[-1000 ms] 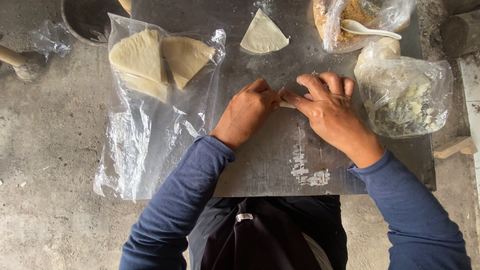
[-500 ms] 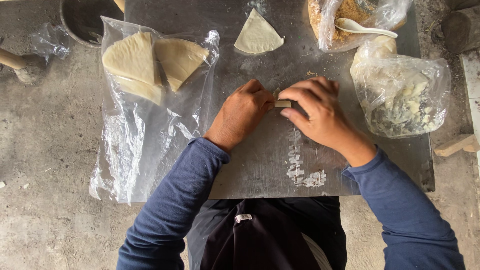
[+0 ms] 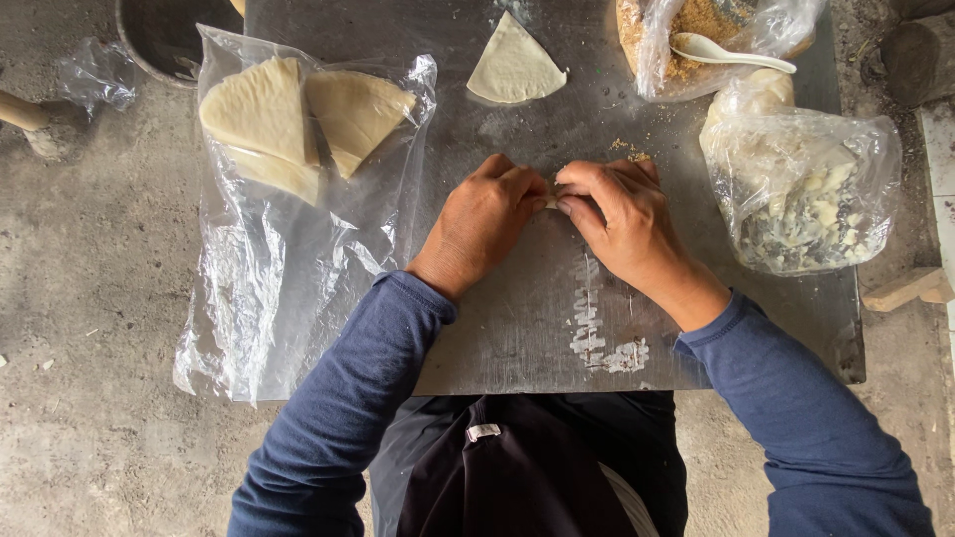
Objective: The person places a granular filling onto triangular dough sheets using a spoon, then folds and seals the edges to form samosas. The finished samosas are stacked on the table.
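At the centre of the frame, the left hand (image 3: pixel 484 221) and the right hand (image 3: pixel 619 214) are closing fingertip to fingertip on a small folded dough piece (image 3: pixel 550 200), mostly hidden between them on the steel worktop (image 3: pixel 517 328). The piece is lying directly between both grips, equally near each; its long axis cannot be determined. A spare triangular dough wrapper (image 3: pixel 514 68) is lying well apart, towards the upper centre.

I see pale cream dough wedges (image 3: pixel 298 124) on a clear plastic sheet (image 3: pixel 269 288), another cream wedge (image 3: pixel 514 68) on the grey metal surface (image 3: pixel 517 318) — streaked with white smears (image 3: pixel 597 333) — a white spoon (image 3: pixel 726 52) over brown crumbs (image 3: pixel 686 25), and navy-blue sleeves (image 3: pixel 338 418).
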